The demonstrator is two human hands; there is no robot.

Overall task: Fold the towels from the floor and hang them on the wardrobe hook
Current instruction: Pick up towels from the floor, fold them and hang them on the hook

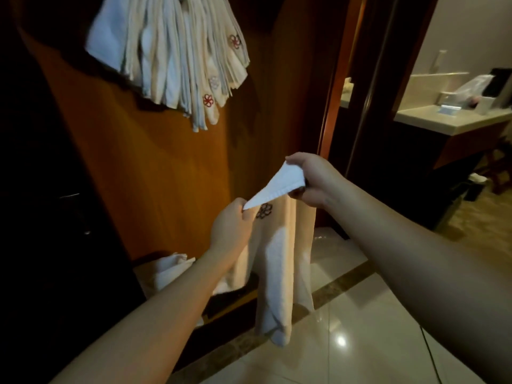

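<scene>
A: From the head view, what do the hands have?

B: Both hold one white towel (277, 261) up in front of the wooden wardrobe panel (155, 167). The left hand (231, 225) has its grip pinched narrow on one top corner; the right hand (311, 180), higher and to the right, has its fingers curled round the other end of the top edge.

A: And the rest of the cloth?

B: It hangs down between the forearms in long folds, its lower end above the glossy tiled floor (368, 328). A dark flower emblem (264, 210) shows just below the stretched top edge.

A: Anything already hung?

B: A thick bunch of folded towels (171, 54) hangs at the top left against the panel, several with red flower emblems. The hook itself is hidden behind them.

A: On the floor?

B: A crumpled white towel (171, 268) lies low at the foot of the wardrobe, behind the left forearm. Far right, a pale tabletop (432, 120) carries a few blurred items.
</scene>
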